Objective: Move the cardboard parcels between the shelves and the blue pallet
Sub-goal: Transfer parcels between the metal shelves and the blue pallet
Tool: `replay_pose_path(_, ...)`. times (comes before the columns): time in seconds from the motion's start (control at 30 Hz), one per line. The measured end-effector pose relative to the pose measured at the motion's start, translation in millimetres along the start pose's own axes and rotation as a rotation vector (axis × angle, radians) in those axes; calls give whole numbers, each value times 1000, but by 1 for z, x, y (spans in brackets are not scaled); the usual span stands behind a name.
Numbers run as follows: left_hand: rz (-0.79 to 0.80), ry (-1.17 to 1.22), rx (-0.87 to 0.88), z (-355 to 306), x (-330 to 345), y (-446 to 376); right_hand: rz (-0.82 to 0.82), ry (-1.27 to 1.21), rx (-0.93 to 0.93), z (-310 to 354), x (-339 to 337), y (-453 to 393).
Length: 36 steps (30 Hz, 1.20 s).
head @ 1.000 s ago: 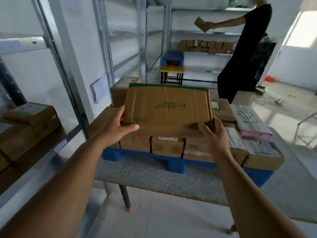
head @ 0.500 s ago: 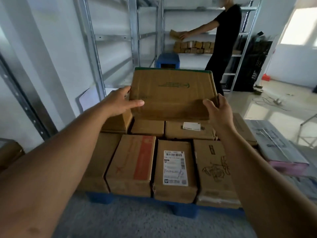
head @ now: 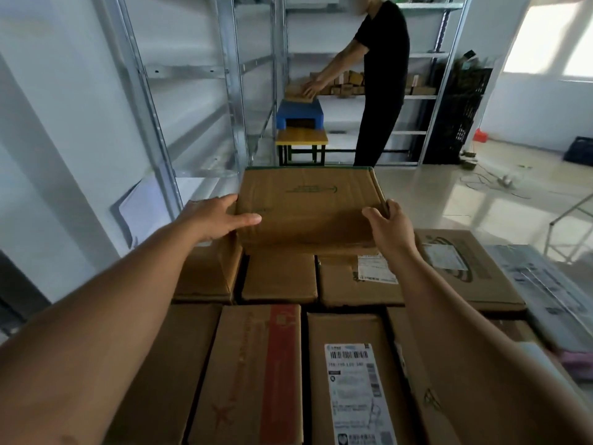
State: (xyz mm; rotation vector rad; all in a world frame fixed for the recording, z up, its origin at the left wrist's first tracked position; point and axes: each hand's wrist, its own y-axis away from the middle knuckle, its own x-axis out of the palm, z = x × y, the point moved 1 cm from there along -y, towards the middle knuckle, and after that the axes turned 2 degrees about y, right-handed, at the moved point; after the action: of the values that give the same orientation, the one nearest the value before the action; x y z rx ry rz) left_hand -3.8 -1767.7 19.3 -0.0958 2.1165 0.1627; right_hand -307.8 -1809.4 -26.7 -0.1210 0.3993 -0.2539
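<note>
Stacked parcels (head: 276,364) below, left hand (head: 218,220), right hand (head: 390,226) holding flat parcel (head: 308,207)

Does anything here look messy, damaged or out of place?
Mostly tidy. The parcel with the white label has a crumpled, torn-looking top edge, and loose cables lie tangled on the floor by the far shelves. The held parcel looks creased but intact.

Parcels (head: 279,277) packed edge to edge in rows below me; their support is hidden. On the far shelf (head: 420,97), small boxes (head: 349,81) in a row.
</note>
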Motion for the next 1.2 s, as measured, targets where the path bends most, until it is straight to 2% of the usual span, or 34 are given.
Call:
replay_pose_path(0.17,81,-73,-8,19,20,-12,80,20,60,-15,15,-2)
replay_pose_path(0.4,28,-153,21,28,25,-20,221,-130,251,-40,22,3)
replay_pose_path(0.57,34,-158,14,30,25,-21,262,-175,242,-42,22,1)
replay_pose_path(1.2,44,-127,48,30,23,-12,168,-76,144,-48,18,15)
